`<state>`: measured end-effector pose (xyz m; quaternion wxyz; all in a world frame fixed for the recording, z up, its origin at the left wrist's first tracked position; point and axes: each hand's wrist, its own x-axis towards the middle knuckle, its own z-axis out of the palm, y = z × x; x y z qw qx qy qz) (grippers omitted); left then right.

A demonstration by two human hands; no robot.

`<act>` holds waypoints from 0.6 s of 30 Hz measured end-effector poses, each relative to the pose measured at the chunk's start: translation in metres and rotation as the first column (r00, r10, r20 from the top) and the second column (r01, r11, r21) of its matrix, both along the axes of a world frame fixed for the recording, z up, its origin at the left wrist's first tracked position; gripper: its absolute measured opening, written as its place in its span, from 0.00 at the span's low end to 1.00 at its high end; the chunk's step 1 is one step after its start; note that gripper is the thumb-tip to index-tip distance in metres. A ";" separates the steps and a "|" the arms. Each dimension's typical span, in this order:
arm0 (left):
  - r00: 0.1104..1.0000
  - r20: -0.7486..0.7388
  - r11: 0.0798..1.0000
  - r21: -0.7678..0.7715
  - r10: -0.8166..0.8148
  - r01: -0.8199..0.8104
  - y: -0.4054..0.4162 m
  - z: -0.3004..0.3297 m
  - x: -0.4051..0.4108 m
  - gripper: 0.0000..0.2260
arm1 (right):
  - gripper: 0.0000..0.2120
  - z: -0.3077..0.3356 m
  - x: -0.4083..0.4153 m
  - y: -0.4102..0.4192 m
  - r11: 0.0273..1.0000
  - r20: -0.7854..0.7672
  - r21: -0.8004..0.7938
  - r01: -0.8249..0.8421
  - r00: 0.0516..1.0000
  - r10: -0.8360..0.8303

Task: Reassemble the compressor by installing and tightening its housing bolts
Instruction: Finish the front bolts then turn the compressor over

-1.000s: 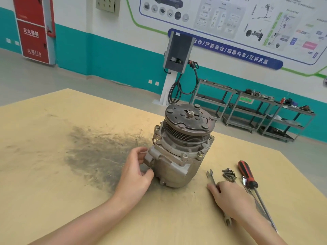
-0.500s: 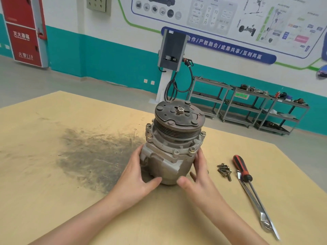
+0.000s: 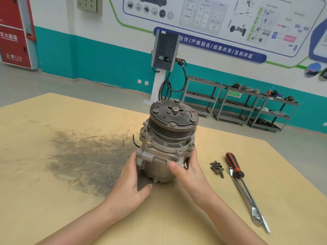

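Both hands, left hand [image 3: 130, 181] and right hand [image 3: 187, 171], wrap curled fingers around the upright grey metal compressor [image 3: 165, 147] mid tan wooden surface [image 3: 53, 200]; loose steel bolts [image 3: 217, 168] lie at its 3 o'clock.

left: bare table [image 3: 53, 174] | right: bolts [image 3: 217, 168], screwdriver [image 3: 234, 165], wrench [image 3: 247, 197]

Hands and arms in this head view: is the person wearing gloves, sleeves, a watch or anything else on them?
Nothing shows. The left hand and right hand are bare, without gloves, rings or a watch. Both forearms are uncovered down to the picture's bottom edge, so no sleeve is visible.
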<state>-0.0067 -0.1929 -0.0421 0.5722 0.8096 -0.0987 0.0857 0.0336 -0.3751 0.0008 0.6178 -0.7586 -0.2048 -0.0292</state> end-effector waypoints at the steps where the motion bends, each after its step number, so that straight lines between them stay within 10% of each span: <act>1: 1.000 -0.004 1.000 0.002 0.004 -0.004 0.000 0.000 -0.001 0.42 | 0.49 0.000 0.003 -0.003 1.000 0.002 -0.016 -0.022 1.000 0.022; 13: 0.990 -0.044 0.944 -0.301 0.130 -0.138 0.004 -0.001 0.004 0.38 | 0.49 0.012 0.027 -0.041 0.958 -0.028 -0.171 -0.229 0.973 0.227; 18: 0.979 -0.058 0.940 -0.273 0.196 -0.204 0.001 -0.004 0.009 0.42 | 0.21 0.020 0.070 -0.090 0.882 0.196 -0.259 0.393 0.916 -0.350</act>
